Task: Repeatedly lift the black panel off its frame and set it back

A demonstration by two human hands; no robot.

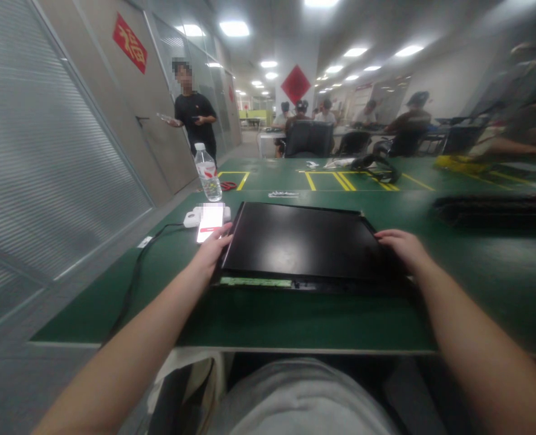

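A flat black display panel (301,238) lies in front of me, apparently seated in a dark frame or tray. Along its near side runs a pale green strip (255,282), perhaps a circuit board. My left hand (212,246) grips the panel's left edge, fingers closed along it, right beside a lit phone (210,225). At the far right corner, my right hand (402,244) has its fingertips closed on the opposite edge; its thumb is partly hidden. The panel is close to level, and I cannot tell whether it is slightly raised.
The green table (159,302) carries a water bottle (208,172), a white power strip (190,219) with a black cable (134,284), red-handled scissors (228,186) and, on the right, a dark long object (494,211). A person (195,115) stands beyond; others sit farther back.
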